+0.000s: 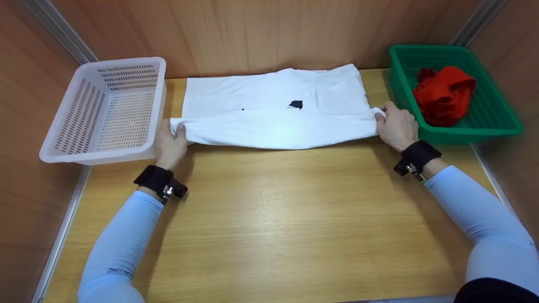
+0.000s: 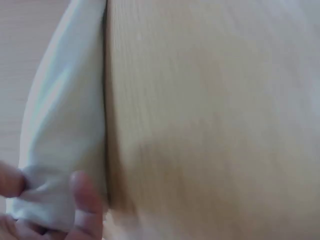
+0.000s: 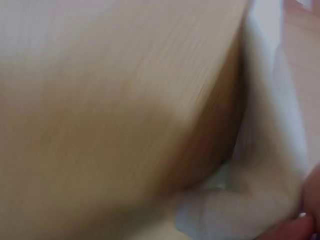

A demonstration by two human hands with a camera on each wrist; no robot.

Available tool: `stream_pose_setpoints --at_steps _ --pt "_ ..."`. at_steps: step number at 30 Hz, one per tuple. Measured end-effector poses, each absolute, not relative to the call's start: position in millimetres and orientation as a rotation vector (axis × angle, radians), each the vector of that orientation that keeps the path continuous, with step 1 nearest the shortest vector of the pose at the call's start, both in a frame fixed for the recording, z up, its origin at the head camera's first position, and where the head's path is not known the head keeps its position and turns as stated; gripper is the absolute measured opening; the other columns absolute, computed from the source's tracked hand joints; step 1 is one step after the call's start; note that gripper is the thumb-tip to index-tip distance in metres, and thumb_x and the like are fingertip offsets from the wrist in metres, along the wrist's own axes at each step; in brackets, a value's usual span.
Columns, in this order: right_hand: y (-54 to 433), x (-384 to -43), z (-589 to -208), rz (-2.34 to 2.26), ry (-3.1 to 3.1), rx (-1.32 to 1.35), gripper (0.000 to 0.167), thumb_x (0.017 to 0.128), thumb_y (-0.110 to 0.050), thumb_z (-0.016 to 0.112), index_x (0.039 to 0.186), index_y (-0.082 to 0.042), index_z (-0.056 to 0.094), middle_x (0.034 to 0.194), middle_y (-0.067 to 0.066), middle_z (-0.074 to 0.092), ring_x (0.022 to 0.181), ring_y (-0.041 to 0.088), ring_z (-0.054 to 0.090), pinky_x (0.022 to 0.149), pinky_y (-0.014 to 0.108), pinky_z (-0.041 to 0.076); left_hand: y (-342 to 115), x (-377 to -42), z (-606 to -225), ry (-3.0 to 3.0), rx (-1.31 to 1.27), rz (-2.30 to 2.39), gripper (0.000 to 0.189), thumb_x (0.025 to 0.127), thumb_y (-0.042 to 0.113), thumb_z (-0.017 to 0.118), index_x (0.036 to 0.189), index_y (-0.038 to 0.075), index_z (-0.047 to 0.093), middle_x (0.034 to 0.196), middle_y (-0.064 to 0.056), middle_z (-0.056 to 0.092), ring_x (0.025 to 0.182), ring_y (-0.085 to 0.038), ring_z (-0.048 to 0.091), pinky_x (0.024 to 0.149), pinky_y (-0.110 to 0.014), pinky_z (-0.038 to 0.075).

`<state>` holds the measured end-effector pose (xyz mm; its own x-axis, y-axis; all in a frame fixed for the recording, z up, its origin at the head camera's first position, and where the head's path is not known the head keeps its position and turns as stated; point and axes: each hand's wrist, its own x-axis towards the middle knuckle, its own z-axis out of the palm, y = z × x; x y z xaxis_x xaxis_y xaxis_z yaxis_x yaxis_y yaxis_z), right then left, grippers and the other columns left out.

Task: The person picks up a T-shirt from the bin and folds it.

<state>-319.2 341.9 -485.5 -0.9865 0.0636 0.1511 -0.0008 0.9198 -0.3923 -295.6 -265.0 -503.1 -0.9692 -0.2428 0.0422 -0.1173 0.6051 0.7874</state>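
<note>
A white shirt [image 1: 261, 126] lies across the far part of the table, its near part folded back over the rest. Parts of a black print show beside the fold. At the left end of the folded edge, my left hand [image 1: 170, 145] pinches the cloth between thumb and fingers. My right hand [image 1: 398, 126] grips the opposite end, where the fabric bunches. In the left wrist view, thumb and fingers [image 2: 86, 202] hold the cloth [image 2: 70, 110]. Seen from the right wrist, the cloth [image 3: 270, 130] sags toward the fingertips, with the hand mostly out of frame.
Left of the shirt stands a white plastic basket [image 1: 158, 109], close by my left hand. A green basket [image 1: 463, 132] holding red cloth [image 1: 448, 97] is at the right, near my right hand. Wooden panels [image 1: 236, 38] enclose the table [image 1: 269, 219] at the back and sides.
</note>
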Motion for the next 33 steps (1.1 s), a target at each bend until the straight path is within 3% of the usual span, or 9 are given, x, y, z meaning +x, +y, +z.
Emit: stream_pose_setpoints --at_steps 2,4,7,10,14,20,26,30,33 --pt "338.3 -318.9 -484.8 0.411 -2.986 0.001 0.030 0.108 -0.023 0.058 0.117 0.004 0.068 0.100 0.035 0.074 0.089 0.057 0.071 0.070 0.067 0.056 -263.6 -296.5 -502.2 -2.726 0.308 -1.199 0.047 0.116 0.025 0.049 0.150 -0.006 0.053 0.146 -0.032 0.065 0.136 -0.048 0.062 0.118 -0.061 0.049" --pt "337.1 -316.9 -483.8 0.239 -3.088 0.042 0.028 0.103 -0.022 0.059 0.100 0.004 0.068 0.086 0.031 0.071 0.080 0.053 0.070 0.064 0.064 0.057 -262.9 -296.3 -503.2 -2.822 0.315 -1.061 0.051 0.115 0.024 0.049 0.156 -0.007 0.048 0.139 -0.035 0.068 0.125 -0.051 0.069 0.106 -0.062 0.056" --pt "336.5 -313.1 -478.7 0.057 -3.250 0.063 0.034 0.099 -0.024 0.061 0.081 0.004 0.065 0.078 0.025 0.066 0.075 0.047 0.070 0.063 0.058 0.058 -263.3 -294.6 -508.1 -2.992 0.302 -0.824 0.054 0.113 0.019 0.049 0.159 -0.007 0.041 0.111 -0.033 0.073 0.091 -0.044 0.073 0.075 -0.054 0.059" --pt "334.9 -310.8 -467.4 -0.016 -3.420 0.034 0.040 0.100 -0.033 0.063 0.081 0.003 0.067 0.082 0.022 0.066 0.079 0.043 0.068 0.067 0.053 0.057 -264.5 -291.1 -512.6 -3.085 0.267 -0.654 0.054 0.105 0.009 0.052 0.155 -0.007 0.039 0.083 -0.020 0.065 0.067 -0.032 0.060 0.057 -0.043 0.047" --pt "331.7 -312.0 -453.1 -0.048 -3.527 0.038 0.048 0.105 -0.043 0.062 0.078 -0.003 0.065 0.083 0.017 0.061 0.081 0.037 0.064 0.065 0.044 0.052 -264.4 -285.5 -512.0 -3.129 0.213 -0.512 0.070 0.093 0.001 0.055 0.159 -0.009 0.034 0.080 -0.019 0.063 0.065 -0.030 0.057 0.057 -0.042 0.042" --pt "330.7 -334.3 -463.4 0.160 -3.259 0.066 0.038 0.104 -0.019 0.052 0.070 -0.005 0.062 0.072 0.014 0.060 0.073 0.040 0.066 0.054 0.043 0.048 -257.8 -284.3 -504.5 -3.179 0.119 -0.392 0.068 0.092 0.004 0.061 0.156 -0.011 0.045 0.117 -0.039 0.068 0.081 -0.042 0.067 0.062 -0.055 0.055" --pt "337.4 -362.5 -480.6 0.440 -3.269 -0.029 0.033 0.096 -0.036 0.070 0.088 -0.004 0.073 0.090 0.017 0.070 0.090 0.039 0.064 0.064 0.040 0.045 -254.0 -285.6 -503.6 -3.202 0.095 -0.365 0.063 0.092 0.005 0.063 0.152 -0.012 0.050 0.128 -0.043 0.064 0.090 -0.049 0.070 0.069 -0.063 0.062" --pt "333.7 -370.1 -486.8 0.656 -3.183 -0.053 0.022 0.089 -0.030 0.076 0.077 -0.013 0.071 0.077 0.001 0.063 0.087 0.029 0.058 0.066 0.035 0.041 -253.2 -286.1 -505.5 -3.205 0.104 -0.367 0.062 0.093 0.005 0.063 0.152 -0.011 0.052 0.131 -0.043 0.063 0.092 -0.049 0.070 0.073 -0.064 0.062" --pt "326.8 -376.9 -487.0 1.054 -3.081 -0.112 0.025 0.095 -0.030 0.076 0.074 -0.017 0.068 0.069 -0.010 0.054 0.078 0.017 0.053 0.065 0.029 0.038 -253.8 -285.8 -506.0 -3.203 0.111 -0.362 0.058 0.093 0.005 0.063 0.149 -0.011 0.054 0.131 -0.042 0.063 0.094 -0.049 0.070 0.075 -0.065 0.062"
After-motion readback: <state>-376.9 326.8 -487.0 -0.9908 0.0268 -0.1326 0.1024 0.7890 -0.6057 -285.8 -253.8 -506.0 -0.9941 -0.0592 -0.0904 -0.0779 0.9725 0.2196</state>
